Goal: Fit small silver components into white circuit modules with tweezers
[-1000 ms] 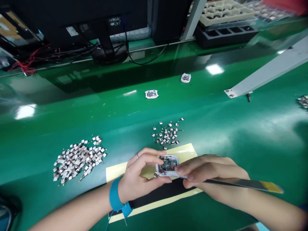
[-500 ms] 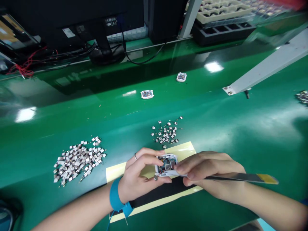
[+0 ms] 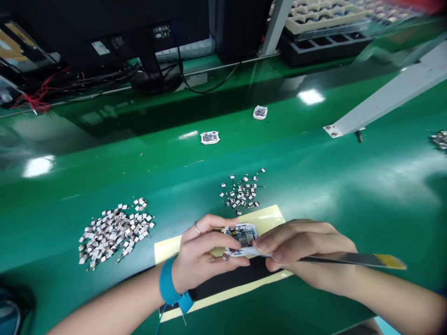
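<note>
My left hand (image 3: pixel 202 253), with a blue wrist strap (image 3: pixel 168 281), pinches a small circuit board in a white frame (image 3: pixel 242 236). My right hand (image 3: pixel 303 246) presses against the board's near edge and grips a long flat steel tool with a yellow-taped end (image 3: pixel 352 260); its tip is hidden under my fingers. Below my hands lies a yellow and black mat (image 3: pixel 261 221). Two heaps of tiny metal-edged components sit beyond it: a large one (image 3: pixel 115 230) and a smaller one (image 3: pixel 240 193). Two similar framed boards (image 3: pixel 210 137) (image 3: pixel 260 112) lie farther off on the green belt.
A green belt (image 3: pixel 139 174) runs across the view. A grey metal bar (image 3: pixel 384 100) crosses above it at the right, beside another small heap (image 3: pixel 440 139). Behind stand a monitor on its base (image 3: pixel 153 79), red wires (image 3: pixel 37 95) and stacked component trays (image 3: pixel 323 18).
The two framed boards on the far belt have slid left. My hands have shifted only slightly, and both still hold the same things.
</note>
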A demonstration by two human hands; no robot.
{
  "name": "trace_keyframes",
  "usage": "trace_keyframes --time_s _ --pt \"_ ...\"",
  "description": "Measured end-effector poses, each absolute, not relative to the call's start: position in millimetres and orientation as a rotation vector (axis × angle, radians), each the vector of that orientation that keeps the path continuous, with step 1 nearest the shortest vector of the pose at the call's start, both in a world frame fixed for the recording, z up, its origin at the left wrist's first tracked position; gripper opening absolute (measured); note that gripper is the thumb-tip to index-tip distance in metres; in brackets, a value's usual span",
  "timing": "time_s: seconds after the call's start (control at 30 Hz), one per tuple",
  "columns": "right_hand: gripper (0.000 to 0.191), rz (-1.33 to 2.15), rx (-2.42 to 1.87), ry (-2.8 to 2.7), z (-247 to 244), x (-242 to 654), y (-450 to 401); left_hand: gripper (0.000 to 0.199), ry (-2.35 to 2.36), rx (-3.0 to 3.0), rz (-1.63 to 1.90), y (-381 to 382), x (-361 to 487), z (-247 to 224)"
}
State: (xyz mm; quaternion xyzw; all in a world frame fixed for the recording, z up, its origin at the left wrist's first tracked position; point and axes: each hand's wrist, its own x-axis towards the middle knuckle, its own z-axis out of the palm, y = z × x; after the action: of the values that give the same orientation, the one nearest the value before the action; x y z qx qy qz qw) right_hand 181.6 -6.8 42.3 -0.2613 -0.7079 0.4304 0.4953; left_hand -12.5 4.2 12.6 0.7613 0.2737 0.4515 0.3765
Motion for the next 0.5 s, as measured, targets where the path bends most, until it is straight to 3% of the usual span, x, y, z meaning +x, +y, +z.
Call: trace_keyframes --time_s 0.5 --pt "0.029 1.018 -0.642 -1.756 40.5 184.3 -10.4 0.030 0.784 1.939 1.125 1.2 -14.5 11.6"
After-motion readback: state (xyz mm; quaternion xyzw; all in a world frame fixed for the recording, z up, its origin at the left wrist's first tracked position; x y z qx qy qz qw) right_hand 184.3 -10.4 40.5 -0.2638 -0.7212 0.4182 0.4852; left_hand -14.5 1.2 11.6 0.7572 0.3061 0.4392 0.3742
